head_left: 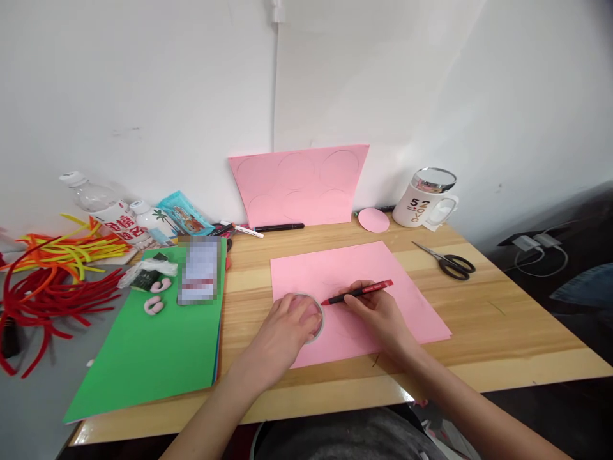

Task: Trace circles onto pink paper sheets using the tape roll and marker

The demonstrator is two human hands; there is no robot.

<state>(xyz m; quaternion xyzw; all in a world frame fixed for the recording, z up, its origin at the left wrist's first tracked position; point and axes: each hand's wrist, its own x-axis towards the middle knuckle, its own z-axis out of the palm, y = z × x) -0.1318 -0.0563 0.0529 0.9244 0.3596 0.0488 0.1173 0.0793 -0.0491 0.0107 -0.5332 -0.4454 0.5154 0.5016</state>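
Left hand (290, 322), fingers loosely spread, rests over the left part of a ring (323, 315) on the near pink paper (345, 329), fingertips inside its rim; right hand (378, 313) pinches a red-and-black pen (357, 293), tip at the ring's far right edge.

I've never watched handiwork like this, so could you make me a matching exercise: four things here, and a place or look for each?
Things:
1. Pen
2. Scissors
3. Mug
4. Green sheet

Places or looks:
A. White, with a side handle
B. Under two pink C-shaped pieces
C. Held in the right hand
D. Black-handled, lying on the table

Right pairs: 1-C, 2-D, 3-A, 4-B.
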